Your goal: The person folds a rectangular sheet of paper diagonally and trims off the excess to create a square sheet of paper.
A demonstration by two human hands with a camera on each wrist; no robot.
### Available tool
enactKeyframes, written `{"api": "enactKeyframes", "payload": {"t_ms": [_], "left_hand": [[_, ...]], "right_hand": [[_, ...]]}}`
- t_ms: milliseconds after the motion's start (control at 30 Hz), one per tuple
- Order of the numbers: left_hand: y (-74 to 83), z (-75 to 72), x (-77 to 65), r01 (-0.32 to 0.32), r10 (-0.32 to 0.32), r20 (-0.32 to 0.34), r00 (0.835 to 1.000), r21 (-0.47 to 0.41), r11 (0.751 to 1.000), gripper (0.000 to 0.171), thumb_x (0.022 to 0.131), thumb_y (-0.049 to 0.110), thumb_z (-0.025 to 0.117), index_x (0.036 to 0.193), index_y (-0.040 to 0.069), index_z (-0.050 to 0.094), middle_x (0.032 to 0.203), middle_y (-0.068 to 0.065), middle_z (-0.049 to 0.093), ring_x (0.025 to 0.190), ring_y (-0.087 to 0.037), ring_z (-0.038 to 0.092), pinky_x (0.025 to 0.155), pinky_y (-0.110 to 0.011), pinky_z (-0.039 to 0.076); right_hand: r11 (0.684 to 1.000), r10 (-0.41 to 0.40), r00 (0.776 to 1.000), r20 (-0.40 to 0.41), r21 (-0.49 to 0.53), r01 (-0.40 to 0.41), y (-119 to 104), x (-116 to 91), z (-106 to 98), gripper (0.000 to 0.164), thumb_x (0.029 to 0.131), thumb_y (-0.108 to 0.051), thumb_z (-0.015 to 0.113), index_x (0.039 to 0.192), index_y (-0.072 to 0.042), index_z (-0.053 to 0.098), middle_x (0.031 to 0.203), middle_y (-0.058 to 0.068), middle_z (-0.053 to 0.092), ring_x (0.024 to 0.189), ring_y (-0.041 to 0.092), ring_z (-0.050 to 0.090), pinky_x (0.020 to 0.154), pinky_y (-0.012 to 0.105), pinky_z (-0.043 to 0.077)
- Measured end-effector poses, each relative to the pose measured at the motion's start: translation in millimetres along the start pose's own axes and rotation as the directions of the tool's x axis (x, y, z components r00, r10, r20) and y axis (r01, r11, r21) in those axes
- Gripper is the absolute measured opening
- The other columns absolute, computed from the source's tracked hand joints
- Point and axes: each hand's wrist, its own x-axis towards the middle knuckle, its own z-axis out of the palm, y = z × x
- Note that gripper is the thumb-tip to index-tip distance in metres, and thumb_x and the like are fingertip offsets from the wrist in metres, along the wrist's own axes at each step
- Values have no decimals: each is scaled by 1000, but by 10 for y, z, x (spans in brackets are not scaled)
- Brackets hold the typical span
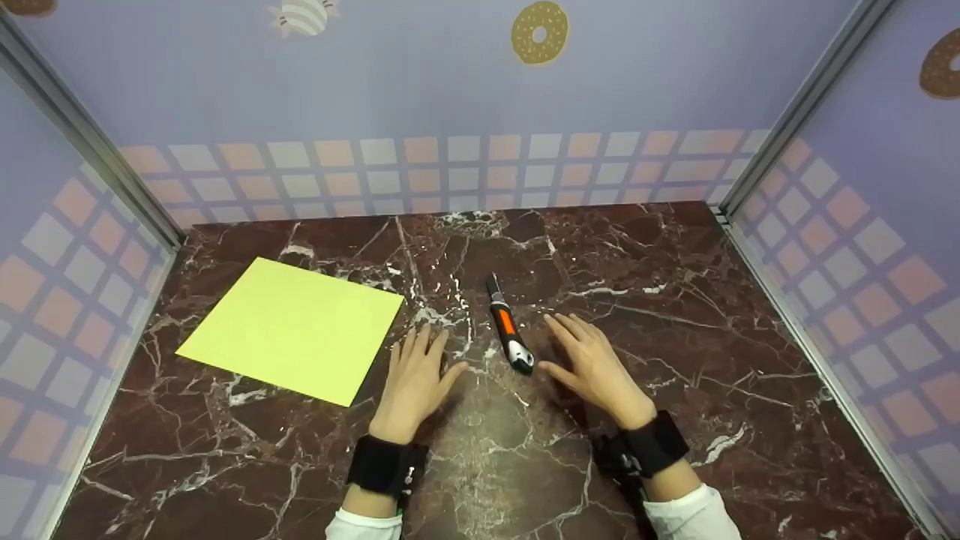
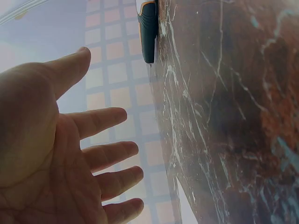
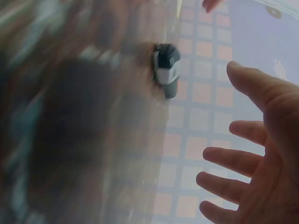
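A utility knife (image 1: 508,328) with a black, orange and silver body lies on the marble-patterned table, its narrow end pointing to the back. To its left is my left hand (image 1: 414,380), palm down with fingers extended and holding nothing. My right hand (image 1: 596,367) is on the other side, fingers loosely extended, its thumb close to the knife's rounded butt. Beyond my left fingers, a yellow square sheet of paper (image 1: 292,330) lies flat, its right edge near them. The right wrist view shows the knife's butt end (image 3: 166,70) apart from my right fingers.
Purple panels with a checkered band (image 1: 461,169) enclose the table at the back and both sides. Metal corner posts (image 1: 802,105) stand where the panels meet. Dark red marble tabletop (image 1: 675,315) extends around the paper and the knife. Black straps (image 1: 386,466) circle both wrists.
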Motion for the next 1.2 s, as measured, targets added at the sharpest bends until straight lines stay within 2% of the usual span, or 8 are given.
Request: {"api": "enactKeyframes", "payload": {"t_ms": [167,400,600,800,967,1067,1200], "left_hand": [[12,9,4,-6,6,12,1000,-6,1000,65,100,46,54,150,6,43,160,-26,32,149,-47,28,123,-63,21],[15,14,-6,-24,24,-4,1000,-1,1000,61,98,41,60,146,4,48,154,-27,41,144,-47,36,118,-63,32],[17,10,-7,-22,22,19,1000,8,1000,59,98,37,62,145,3,49,150,-27,47,140,-46,44,114,-59,39],[8,30,8,-25,25,37,999,9,1000,57,97,33,64,143,2,50,147,-27,50,136,-46,49,112,-57,43],[-3,51,12,-22,21,49,999,3,1000,57,97,33,65,143,2,50,146,-27,51,135,-46,49,111,-57,44],[-15,65,13,-25,25,50,998,-1,1000,57,97,32,65,143,2,50,145,-27,52,134,-46,50,110,-58,44],[-37,58,14,-28,28,43,999,-3,1000,57,96,33,65,142,2,51,145,-27,52,133,-45,51,108,-58,46]], "right_hand": [[998,-19,1000,-5,54,19,-122,118,2,70,90,-34,74,147,-3,47,140,24,57,130,44,53,111,58,43],[990,29,994,106,134,-43,-285,245,121,67,91,-31,73,147,-6,47,145,24,52,132,43,52,112,56,43],[990,57,983,174,117,-78,-371,301,294,62,90,-23,75,144,-7,52,147,30,46,131,48,49,105,57,48],[998,12,997,72,54,-16,-365,297,405,56,79,-7,82,131,-4,62,131,29,60,110,45,59,94,51,54],[999,12,1000,2,33,-12,-319,289,409,56,71,11,76,124,-5,66,119,23,69,97,41,63,85,49,56],[998,15,1000,4,61,-16,-266,281,372,55,71,14,71,122,-5,67,116,19,71,96,39,65,84,48,56],[983,39,998,48,177,-47,-152,249,270,54,73,14,70,125,-2,66,117,19,72,102,38,69,90,49,55]]}}
